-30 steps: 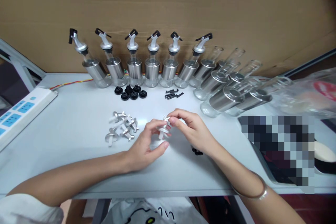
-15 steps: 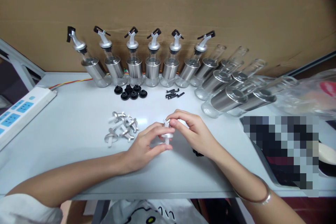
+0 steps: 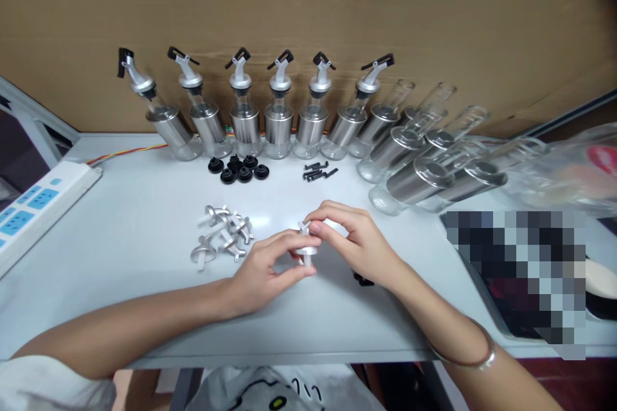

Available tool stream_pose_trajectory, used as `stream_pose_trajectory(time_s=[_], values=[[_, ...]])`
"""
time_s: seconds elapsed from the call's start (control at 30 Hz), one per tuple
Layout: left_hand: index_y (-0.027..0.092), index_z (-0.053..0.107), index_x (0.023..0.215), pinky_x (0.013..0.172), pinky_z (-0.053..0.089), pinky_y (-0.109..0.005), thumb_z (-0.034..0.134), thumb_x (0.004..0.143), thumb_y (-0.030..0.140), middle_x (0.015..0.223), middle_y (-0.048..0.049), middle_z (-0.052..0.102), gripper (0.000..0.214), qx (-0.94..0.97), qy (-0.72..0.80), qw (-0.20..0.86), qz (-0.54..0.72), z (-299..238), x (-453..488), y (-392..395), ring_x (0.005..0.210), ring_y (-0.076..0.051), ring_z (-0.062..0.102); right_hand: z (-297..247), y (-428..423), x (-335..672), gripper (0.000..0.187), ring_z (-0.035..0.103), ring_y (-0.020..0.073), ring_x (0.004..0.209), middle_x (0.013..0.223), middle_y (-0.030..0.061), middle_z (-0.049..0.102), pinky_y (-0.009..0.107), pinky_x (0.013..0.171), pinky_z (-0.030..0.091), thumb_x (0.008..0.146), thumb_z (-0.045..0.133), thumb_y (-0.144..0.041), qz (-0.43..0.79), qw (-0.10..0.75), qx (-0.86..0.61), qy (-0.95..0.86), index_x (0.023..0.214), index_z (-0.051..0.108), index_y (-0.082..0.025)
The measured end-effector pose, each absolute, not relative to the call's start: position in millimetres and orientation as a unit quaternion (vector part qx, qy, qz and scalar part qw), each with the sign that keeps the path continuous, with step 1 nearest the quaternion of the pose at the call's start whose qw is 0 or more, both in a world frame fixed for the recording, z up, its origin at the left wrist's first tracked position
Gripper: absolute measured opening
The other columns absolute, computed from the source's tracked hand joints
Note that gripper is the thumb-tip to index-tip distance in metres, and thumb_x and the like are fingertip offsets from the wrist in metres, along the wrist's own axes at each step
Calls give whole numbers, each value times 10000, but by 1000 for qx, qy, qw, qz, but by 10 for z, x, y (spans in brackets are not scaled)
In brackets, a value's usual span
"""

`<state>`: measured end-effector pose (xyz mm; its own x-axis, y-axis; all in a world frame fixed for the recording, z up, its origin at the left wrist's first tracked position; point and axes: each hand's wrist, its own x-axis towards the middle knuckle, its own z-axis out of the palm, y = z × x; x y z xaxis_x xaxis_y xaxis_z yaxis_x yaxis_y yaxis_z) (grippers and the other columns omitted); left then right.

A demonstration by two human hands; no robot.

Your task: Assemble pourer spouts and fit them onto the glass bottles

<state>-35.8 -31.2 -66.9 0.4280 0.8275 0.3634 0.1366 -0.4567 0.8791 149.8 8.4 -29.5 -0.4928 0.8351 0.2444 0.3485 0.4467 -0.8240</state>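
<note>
The left hand, half closed, held 1 silver pourer; the right hand pinched its top. 6 bottles had other pourers in their necks.

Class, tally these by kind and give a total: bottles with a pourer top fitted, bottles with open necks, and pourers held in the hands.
Topped bottles: 6
Open-necked bottles: 6
Silver pourer held in the left hand: 1
Total: 13
</note>
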Motion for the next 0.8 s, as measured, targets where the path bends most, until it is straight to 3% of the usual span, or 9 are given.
stream_pose_trajectory(time_s=[0.27, 0.4, 0.53, 0.8], values=[[212, 634, 1087, 737, 553, -273, 631, 882, 228, 907, -42, 663, 205, 743, 325, 394, 433, -668, -359, -299, 792, -129, 628, -258, 111, 1548, 190, 592, 148, 705, 727, 21, 631, 277, 680, 470, 939, 518, -252, 329, 320, -358, -813, 832, 661, -188], [193, 648, 1090, 763, 562, -287, 668, 858, 223, 969, -71, 690, 235, 732, 326, 429, 417, -671, -356, -297, 836, -142, 648, -238, 201, 1667, 135, 604, 173, 813, 835, 44, 639, 297, 737, 479, 903, 594, -308, 304, 295, -360, -831, 857, 653, -196], [193, 656, 1085, 772, 573, -296, 672, 848, 182, 1000, -82, 708, 238, 717, 318, 453, 423, -676, -342, -297, 901, -157, 661, -210, 328, 1887, 135, 610, 180, 757, 812, 45, 656, 311, 709, 475, 862, 644, -329, 271, 237, -405, -840, 812, 662, -205], [204, 661, 1092, 776, 590, -300, 667, 846, 148, 1053, -92, 711, 253, 709, 317, 458, 432, -694, -325, -297, 979, -171, 666, -221, 363, 2159, 191, 659, 171, 753, 816, 23, 710, 311, 734, 485, 778, 561, -83, 324, 63, -414, -849, 742, 692, -217]])
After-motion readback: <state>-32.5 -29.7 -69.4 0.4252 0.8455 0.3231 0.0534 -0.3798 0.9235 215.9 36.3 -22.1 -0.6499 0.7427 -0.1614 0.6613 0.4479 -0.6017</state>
